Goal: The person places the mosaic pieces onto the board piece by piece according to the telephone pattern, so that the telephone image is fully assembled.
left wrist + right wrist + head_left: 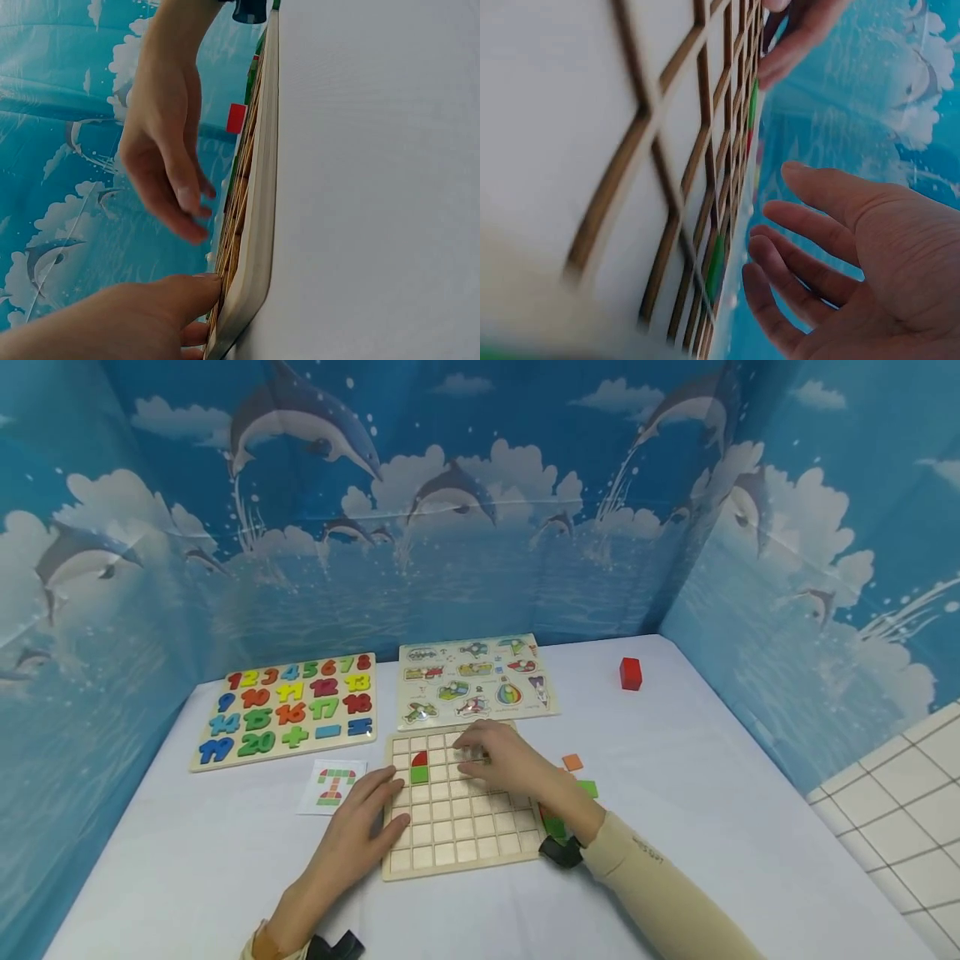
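A square wooden grid board (442, 852) lies on the white table. My left hand (352, 835) rests at its left edge, thumb and fingertips touching the grid. My right hand (510, 764) hovers over the upper right of the board, fingers loosely bent and apart. Nothing shows between the fingers of the right hand (855, 255) in the right wrist view. A red quarter-round piece (420, 759) and a green square (419, 774) sit in the grid's upper left. Another green piece (715, 270) lies in the grid near the right hand, mostly hidden by it in the head view.
A pattern card (332, 787) lies left of the board. Behind stand a number puzzle (360, 677) and a picture puzzle (480, 681). An orange square (572, 762) and green pieces (588, 788) lie to the right, partly under the forearm. A red block (631, 674) stands farther back.
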Motion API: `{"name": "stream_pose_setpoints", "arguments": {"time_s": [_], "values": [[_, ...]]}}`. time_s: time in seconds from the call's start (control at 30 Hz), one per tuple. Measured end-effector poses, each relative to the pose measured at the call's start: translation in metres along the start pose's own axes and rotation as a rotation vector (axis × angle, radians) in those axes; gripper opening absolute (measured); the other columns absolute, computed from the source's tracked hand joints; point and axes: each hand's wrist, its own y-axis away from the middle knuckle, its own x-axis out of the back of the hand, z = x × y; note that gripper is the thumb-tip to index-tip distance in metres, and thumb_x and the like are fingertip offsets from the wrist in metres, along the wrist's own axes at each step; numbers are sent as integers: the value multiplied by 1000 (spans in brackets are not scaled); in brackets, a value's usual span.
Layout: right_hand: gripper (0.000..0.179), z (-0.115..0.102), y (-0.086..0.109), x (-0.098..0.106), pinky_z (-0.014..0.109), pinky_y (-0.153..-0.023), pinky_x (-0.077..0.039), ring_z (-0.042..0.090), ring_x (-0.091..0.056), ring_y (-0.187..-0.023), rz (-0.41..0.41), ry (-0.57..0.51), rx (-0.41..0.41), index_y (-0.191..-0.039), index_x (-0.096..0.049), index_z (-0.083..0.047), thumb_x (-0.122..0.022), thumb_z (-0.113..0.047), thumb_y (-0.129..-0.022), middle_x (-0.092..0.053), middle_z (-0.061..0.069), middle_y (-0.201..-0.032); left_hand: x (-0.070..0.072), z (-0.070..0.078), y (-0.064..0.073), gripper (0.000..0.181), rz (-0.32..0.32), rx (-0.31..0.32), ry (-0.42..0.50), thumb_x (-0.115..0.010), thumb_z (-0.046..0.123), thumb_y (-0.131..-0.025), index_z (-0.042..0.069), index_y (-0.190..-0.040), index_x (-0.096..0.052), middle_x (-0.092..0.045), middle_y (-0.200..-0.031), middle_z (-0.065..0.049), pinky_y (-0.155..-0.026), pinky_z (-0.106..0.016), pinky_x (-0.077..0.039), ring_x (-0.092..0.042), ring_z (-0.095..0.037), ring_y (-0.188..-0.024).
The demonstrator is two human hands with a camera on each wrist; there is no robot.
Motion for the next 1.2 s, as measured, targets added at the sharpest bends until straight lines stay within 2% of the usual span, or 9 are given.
{"name": "stream_pose_setpoints", "arguments": {"time_s": [0.1,0.33,0.4,0.53,0.77,0.97,1.07,1.2], "values": [[30,11,17,14,42,-87,-58,26,-68,-100,26,-39,-25,-124,-75,-4,-77,-18,-98,-74,10,-118,0,-1,1,51,14,-3,-1,-81,24,-94,3,-138,-66,-55,-154,-15,-117,-56,-46,-49,-35,-146],[29,39,55,51,53,-99,-57,24,-67,-107,105,-15,-189,-121,-78,-11,-81,-22,-94,-75,2,-114,0,-1,-4,52,11,-15,-1,-79,27,-95,4,-140,-65,-53,-156,-15,-119,-55,-44,-47,-34,-148],[31,45,64,56,52,-100,-58,24,-67,-108,119,-10,-238,-121,-78,-12,-83,-23,-92,-74,2,-115,1,-2,-5,54,9,-14,-5,-80,29,-94,4,-140,-65,-53,-156,-15,-119,-56,-44,-47,-34,-148],[32,55,85,55,46,-93,-60,21,-66,-103,121,-4,-284,-118,-79,-14,-86,-25,-89,-74,1,-110,2,-3,-3,57,-14,-7,3,-81,32,-94,4,-141,-64,-52,-157,-15,-119,-57,-43,-46,-35,-149],[39,57,98,52,34,-80,-56,20,-60,-96,68,7,-209,-118,-79,-18,-91,-33,-83,-73,-3,-109,0,-2,-2,57,-2,-11,26,-80,31,-94,4,-141,-64,-52,-157,-16,-119,-57,-43,-46,-36,-149],[42,56,101,47,30,-84,-56,15,-57,-105,19,29,-175,-117,-80,-21,-94,-35,-79,-70,-6,-116,-1,1,1,57,-23,4,19,-78,33,-96,4,-143,-63,-51,-158,-16,-120,-56,-42,-45,-36,-150],[42,58,101,42,30,-85,-56,14,-57,-107,24,23,-154,-118,-80,-21,-94,-33,-80,-70,-6,-117,2,0,2,57,-14,9,15,-80,31,-95,3,-141,-63,-52,-157,-17,-119,-57,-43,-45,-37,-149],[37,59,100,36,30,-83,-57,14,-58,-104,73,8,-144,-114,-81,-22,-94,-27,-80,-71,-8,-113,5,-2,1,57,-25,-3,13,-78,32,-96,3,-143,-62,-51,-158,-17,-120,-56,-42,-45,-36,-150]]}}
